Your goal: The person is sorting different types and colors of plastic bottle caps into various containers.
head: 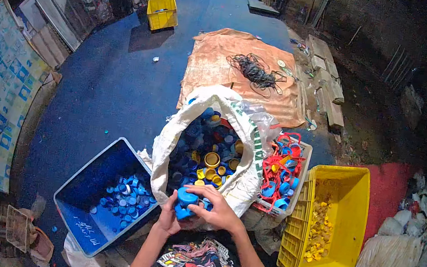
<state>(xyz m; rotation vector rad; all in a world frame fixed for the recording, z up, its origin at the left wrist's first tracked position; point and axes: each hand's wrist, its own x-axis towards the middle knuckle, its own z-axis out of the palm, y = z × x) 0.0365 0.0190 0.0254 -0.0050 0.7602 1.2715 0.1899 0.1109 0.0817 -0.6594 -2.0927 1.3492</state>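
Both hands meet over the near rim of a white woven sack, its mouth rolled back. Large blue plastic caps are held between them. My left hand cups the caps from the left and below. From the right, my right hand has its thumb and fingers on the upper cap, with another blue piece partly hidden under its palm. Inside the sack lies a heap of mostly blue plastic caps, with several yellow caps on the near side.
Left stands a blue crate holding blue caps. To the right are a pale crate of red and blue plastic pieces and a yellow crate with yellow caps. Ahead, tangled black cord lies on an orange sheet.
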